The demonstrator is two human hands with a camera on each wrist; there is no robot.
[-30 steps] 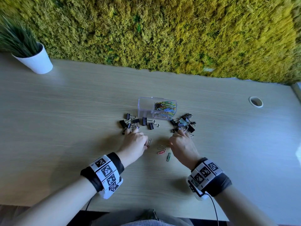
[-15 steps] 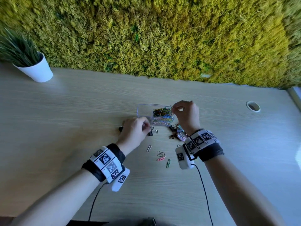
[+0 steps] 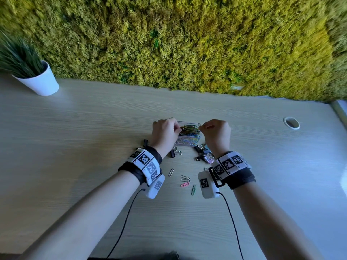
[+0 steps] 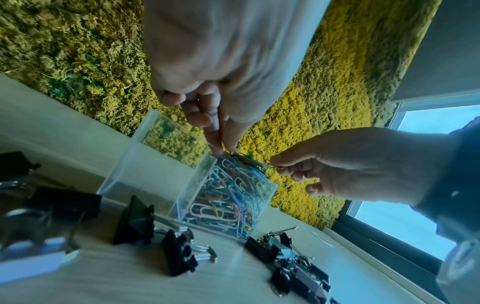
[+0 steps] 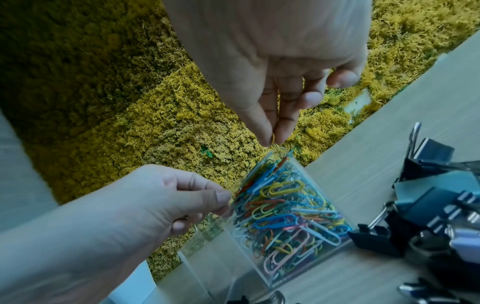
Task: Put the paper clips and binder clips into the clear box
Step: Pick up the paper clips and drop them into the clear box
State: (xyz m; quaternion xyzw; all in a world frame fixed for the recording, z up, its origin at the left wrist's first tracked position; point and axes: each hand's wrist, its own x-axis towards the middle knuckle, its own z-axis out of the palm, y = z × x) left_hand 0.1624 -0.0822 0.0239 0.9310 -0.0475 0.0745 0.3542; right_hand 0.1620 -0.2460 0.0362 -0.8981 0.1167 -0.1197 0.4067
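The clear box (image 3: 185, 143) stands mid-table, its right compartment heaped with coloured paper clips (image 3: 189, 131) and its left compartment (image 4: 145, 170) empty. My left hand (image 3: 175, 128) hovers over the box's left side, thumb and finger pinching what looks like a thin yellow-orange paper clip (image 4: 225, 151). Over the right rim, my right hand (image 3: 202, 126) pinches a yellow paper clip (image 5: 272, 137). Several loose paper clips (image 3: 185, 182) lie on the table between my wrists. Black binder clips (image 3: 174, 153) sit in front of the box, and a mixed pile of binder clips (image 3: 204, 155) lies partly under my right wrist.
A white pot with a plant (image 3: 40, 82) stands at the back left. A moss wall (image 3: 187, 44) runs behind the table. There is a cable hole (image 3: 291, 123) at the right, and thin black cables (image 3: 124, 222) hang from my wrists.
My left hand has risen from the binder clips to the top of the box. The right hand stays above the box's right rim with its clip.
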